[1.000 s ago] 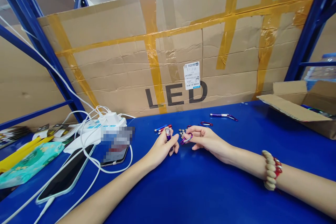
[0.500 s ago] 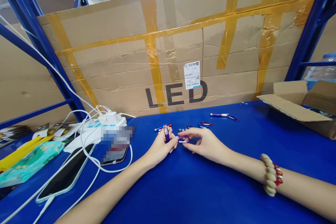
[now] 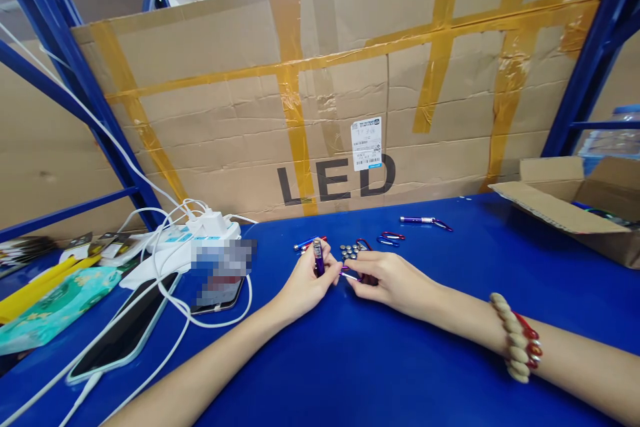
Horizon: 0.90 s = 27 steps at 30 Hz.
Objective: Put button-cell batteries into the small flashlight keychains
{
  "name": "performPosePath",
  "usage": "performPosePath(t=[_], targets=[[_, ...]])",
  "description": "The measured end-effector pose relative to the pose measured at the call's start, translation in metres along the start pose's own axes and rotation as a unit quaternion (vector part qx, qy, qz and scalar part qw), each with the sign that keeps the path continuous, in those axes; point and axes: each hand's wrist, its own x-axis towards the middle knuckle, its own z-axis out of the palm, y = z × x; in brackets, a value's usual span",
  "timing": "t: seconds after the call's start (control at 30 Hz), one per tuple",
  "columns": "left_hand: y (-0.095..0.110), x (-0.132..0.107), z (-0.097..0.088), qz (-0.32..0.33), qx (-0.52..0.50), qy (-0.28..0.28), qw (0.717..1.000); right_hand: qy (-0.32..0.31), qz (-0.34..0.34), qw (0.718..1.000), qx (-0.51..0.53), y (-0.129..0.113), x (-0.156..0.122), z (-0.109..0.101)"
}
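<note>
My left hand (image 3: 307, 280) is closed around a small purple flashlight (image 3: 319, 259), a slim tube with a silver end that points up. Between the fingers of my right hand (image 3: 390, 278) is a purple carabiner (image 3: 351, 275); its left end meets my left fingertips, and whether it is linked to the flashlight I cannot tell. Just beyond the hands lie several button cells (image 3: 350, 251) and a red carabiner (image 3: 363, 244). Blue and red tubes (image 3: 306, 243) rest behind my left hand, partly hidden by it.
Farther right lie another red carabiner (image 3: 394, 235), a blue carabiner (image 3: 387, 241) and a purple flashlight with carabiner (image 3: 417, 219). An open cardboard box (image 3: 550, 203) stands at right. Left are a phone (image 3: 125, 327), white cables and a power strip (image 3: 175, 238). A large cardboard sheet (image 3: 225, 133) backs the blue table.
My right hand has closed more tightly on the carabiner and tilted it, its right end now lower. More of the button cells shows behind the hands. My left hand has barely moved.
</note>
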Motion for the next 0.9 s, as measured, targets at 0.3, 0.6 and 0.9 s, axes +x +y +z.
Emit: performPosePath(t=[0.3, 0.6, 0.9], targets=[[-0.0017, -0.0022, 0.0023, 0.001, 0.0, -0.001, 1.0, 0.014, 0.04, 0.999, 0.02, -0.0027, -0.0017, -0.0009], [-0.0007, -0.0019, 0.0002, -0.02, -0.003, -0.005, 1.0, 0.062, 0.041, 0.992, 0.103, 0.0035, 0.0013, 0.0038], [0.0027, 0.0002, 0.001, -0.092, -0.06, -0.027, 0.994, 0.102, 0.108, 0.977, 0.156, 0.0032, 0.003, 0.0025]])
